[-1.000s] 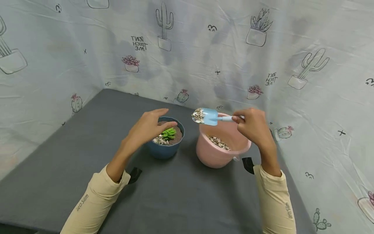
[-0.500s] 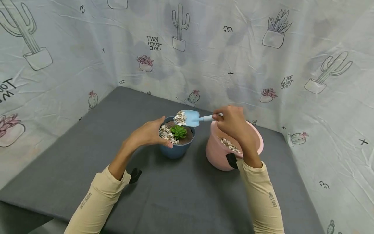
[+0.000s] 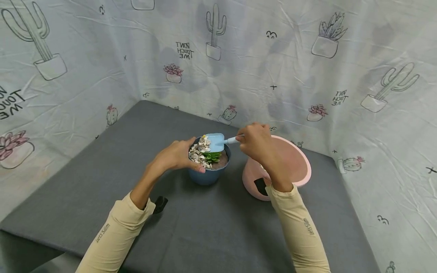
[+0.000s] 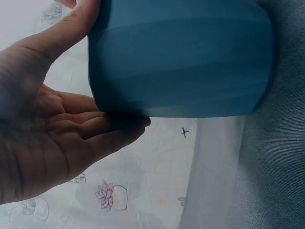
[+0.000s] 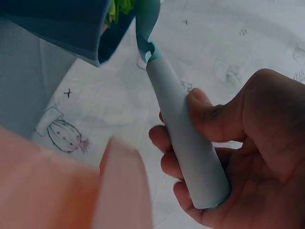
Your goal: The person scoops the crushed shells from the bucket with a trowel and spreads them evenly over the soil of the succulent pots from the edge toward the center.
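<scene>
My left hand [image 3: 174,155] holds the blue flowerpot [image 3: 205,178] at its rim, thumb on the near side. In the left wrist view the fingers lie along the wall of the flowerpot [image 4: 186,62]. Inside the pot are a green succulent [image 3: 213,157], brown soil and whitish shell pieces at the left. My right hand [image 3: 257,142] grips the pale handle of a light blue trowel [image 3: 216,142]. Its blade hangs tilted over the pot, partly hiding the plant, with shell pieces [image 3: 204,144] at its tip. The right wrist view shows fingers and thumb wrapped around the trowel's handle [image 5: 186,143].
A pink bucket [image 3: 298,159] stands to the right of the flowerpot, partly behind my right forearm; its contents are mostly hidden. Both vessels stand on a dark grey tablecloth [image 3: 198,227]. A white curtain [image 3: 246,68] with cactus drawings hangs behind and at the sides.
My right hand has carried the loaded trowel leftward from above the pink bucket to over the flowerpot and lowered it. My left hand has come onto the flowerpot's rim. The view has turned slightly left.
</scene>
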The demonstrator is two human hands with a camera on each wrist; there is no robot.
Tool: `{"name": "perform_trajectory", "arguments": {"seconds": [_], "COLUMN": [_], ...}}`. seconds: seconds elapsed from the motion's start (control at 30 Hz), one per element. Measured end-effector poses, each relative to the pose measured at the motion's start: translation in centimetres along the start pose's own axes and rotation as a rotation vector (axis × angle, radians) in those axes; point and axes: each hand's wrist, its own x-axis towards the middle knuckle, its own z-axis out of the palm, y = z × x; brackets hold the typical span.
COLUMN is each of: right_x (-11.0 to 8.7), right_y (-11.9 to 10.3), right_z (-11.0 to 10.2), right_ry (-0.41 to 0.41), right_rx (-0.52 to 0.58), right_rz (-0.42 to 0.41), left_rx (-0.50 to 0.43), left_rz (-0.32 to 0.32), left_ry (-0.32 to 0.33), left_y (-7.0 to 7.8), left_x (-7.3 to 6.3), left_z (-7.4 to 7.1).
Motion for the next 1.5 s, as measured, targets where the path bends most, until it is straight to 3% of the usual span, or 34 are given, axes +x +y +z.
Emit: {"name": "perform_trajectory", "arguments": {"seconds": [0.43,0.7,1.17,1.5], "right_x": [0.1,-0.2,-0.6,-0.5], "right_y": [-1.1,-1.6,-1.7,-1.7], "right_z": [0.3,0.3,0.7,0.6], "right_ry": [0.096,0.203,0.444,0.519], "right_rx": [-0.154,-0.265,-0.329,-0.333], "right_rz": [-0.044,-0.103,-0.216,-0.251], "left_rx": [0.002,-0.005,-0.023,-0.017], "left_rz": [-0.015,-0.02,-0.029,-0.029], "left_ry": [0.014,0.019,0.004,0.012], "left_y": [0.1,0.1,0.2,0.1], "left_x": [-0.1,-0.4,-0.1,-0.2], "left_z": [0.1,0.2,0.2,0.2]}}
